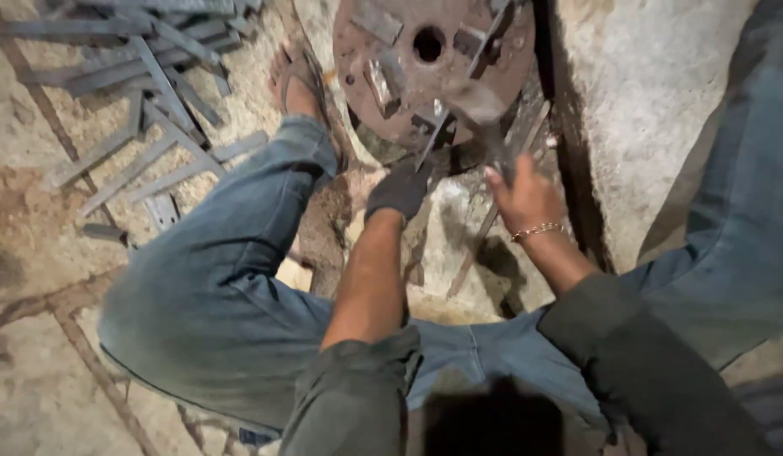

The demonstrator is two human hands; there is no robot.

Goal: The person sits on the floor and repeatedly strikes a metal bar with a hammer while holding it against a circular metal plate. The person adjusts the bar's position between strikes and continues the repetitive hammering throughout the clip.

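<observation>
My left hand [398, 191], in a dark glove, grips the lower end of a thin flat metal strip [433, 135] that rests against a rusty round metal disc [434, 63] with a centre hole. A hammer is gripped by its handle in my right hand [523, 196], which wears a gold bracelet. The blurred hammer head [476, 105] is just above the strip, over the disc's lower edge. Small metal blocks lie on the disc face.
A pile of several grey flat metal strips [146, 93] lies on the stone floor at upper left. My jeans-clad left leg [231, 279] bends across the floor, its sandalled foot [297, 83] beside the disc. A pale stone slab [645, 93] is at right.
</observation>
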